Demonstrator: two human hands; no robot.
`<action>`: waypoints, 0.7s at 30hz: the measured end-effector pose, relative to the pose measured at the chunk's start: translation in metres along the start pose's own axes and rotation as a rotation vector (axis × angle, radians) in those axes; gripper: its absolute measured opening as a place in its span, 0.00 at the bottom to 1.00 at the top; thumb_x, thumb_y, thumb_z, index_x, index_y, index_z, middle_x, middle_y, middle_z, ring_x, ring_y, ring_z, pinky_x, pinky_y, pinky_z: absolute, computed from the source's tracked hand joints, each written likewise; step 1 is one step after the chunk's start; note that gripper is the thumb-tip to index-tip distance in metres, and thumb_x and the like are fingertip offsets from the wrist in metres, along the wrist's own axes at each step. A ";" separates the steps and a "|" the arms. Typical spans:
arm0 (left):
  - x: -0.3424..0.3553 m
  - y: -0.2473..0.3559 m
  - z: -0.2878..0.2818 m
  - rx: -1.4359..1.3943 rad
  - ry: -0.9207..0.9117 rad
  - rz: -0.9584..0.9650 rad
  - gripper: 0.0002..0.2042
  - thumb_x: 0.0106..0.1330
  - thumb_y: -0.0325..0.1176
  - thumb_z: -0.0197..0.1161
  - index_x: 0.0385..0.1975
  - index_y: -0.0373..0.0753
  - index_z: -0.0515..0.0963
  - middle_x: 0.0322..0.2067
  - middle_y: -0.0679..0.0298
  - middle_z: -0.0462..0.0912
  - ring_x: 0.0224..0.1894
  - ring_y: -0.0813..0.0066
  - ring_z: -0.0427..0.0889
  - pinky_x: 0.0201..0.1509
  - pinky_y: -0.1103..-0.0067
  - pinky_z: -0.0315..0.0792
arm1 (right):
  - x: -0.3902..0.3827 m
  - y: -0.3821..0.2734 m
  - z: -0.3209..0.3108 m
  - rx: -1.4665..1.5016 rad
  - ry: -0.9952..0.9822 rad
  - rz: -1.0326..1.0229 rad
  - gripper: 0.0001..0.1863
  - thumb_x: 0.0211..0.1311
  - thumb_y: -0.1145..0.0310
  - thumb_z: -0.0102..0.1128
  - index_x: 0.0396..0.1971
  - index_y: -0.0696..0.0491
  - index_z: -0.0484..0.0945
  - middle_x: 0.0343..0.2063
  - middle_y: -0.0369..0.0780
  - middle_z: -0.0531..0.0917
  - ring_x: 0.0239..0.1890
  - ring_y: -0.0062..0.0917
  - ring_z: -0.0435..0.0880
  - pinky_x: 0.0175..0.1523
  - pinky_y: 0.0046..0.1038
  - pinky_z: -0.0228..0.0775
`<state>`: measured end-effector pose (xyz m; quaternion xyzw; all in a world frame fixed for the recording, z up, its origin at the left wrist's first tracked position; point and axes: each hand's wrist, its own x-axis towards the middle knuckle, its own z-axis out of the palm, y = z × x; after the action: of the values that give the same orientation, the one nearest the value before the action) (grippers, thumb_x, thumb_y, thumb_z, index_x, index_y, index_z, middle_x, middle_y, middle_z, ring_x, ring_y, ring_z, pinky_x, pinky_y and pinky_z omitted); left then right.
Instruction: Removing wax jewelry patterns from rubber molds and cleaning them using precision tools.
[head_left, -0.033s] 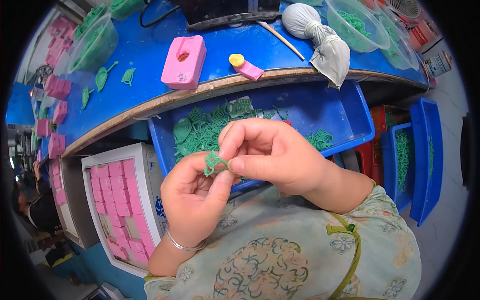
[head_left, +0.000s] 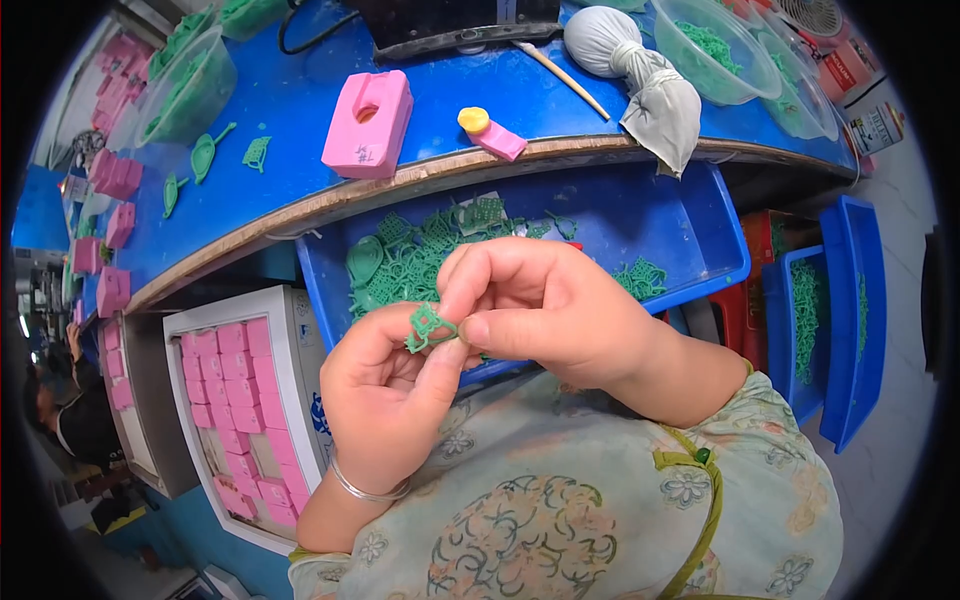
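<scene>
A small green openwork piece [head_left: 424, 326], like a lacy pendant, is pinched between both hands above a blue tray. My left hand [head_left: 392, 385] holds it between thumb and index finger, its patterned end resting along that finger. My right hand [head_left: 545, 300] has thumb and index finger closed on the piece's other, thinner end, so both sets of fingertips nearly meet. Under them, the blue tray [head_left: 690, 215] holds a heap of similar green openwork pieces [head_left: 440, 245], partly hidden by my hands.
On the blue bench [head_left: 290, 95] are a pink block mould [head_left: 368, 125], a yellow-topped pink piece [head_left: 492, 135], a wooden stick [head_left: 565, 82], a tied cloth bundle [head_left: 640, 85] and a tub of green pieces [head_left: 715, 50]. A white-framed case [head_left: 300, 400] of pink blocks stands left; blue trays [head_left: 850, 320] stand right.
</scene>
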<state>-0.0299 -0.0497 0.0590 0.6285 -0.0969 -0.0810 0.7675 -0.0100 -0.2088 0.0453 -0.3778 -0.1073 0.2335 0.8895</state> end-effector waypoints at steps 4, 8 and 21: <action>0.000 -0.002 -0.001 -0.025 -0.020 0.018 0.08 0.57 0.15 0.55 0.37 0.28 0.71 0.36 0.58 0.76 0.38 0.75 0.78 0.44 0.80 0.76 | 0.000 0.000 -0.001 0.042 0.006 0.027 0.06 0.57 0.74 0.56 0.33 0.59 0.74 0.30 0.36 0.77 0.31 0.16 0.75 0.39 0.19 0.69; 0.000 -0.002 0.002 -0.045 -0.008 -0.001 0.08 0.57 0.15 0.55 0.37 0.28 0.71 0.36 0.58 0.76 0.38 0.75 0.78 0.44 0.79 0.76 | -0.001 0.001 -0.004 0.049 -0.032 0.010 0.07 0.56 0.75 0.57 0.34 0.60 0.74 0.31 0.37 0.78 0.32 0.17 0.76 0.39 0.19 0.69; 0.000 0.000 0.005 -0.038 -0.044 -0.027 0.08 0.57 0.15 0.54 0.37 0.29 0.71 0.37 0.59 0.75 0.38 0.74 0.78 0.43 0.79 0.75 | -0.005 -0.003 -0.009 0.092 -0.054 0.053 0.07 0.55 0.76 0.57 0.35 0.59 0.74 0.34 0.37 0.78 0.34 0.16 0.76 0.38 0.17 0.69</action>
<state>-0.0311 -0.0542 0.0597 0.6133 -0.1035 -0.1069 0.7757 -0.0102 -0.2188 0.0414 -0.3327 -0.1105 0.2716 0.8963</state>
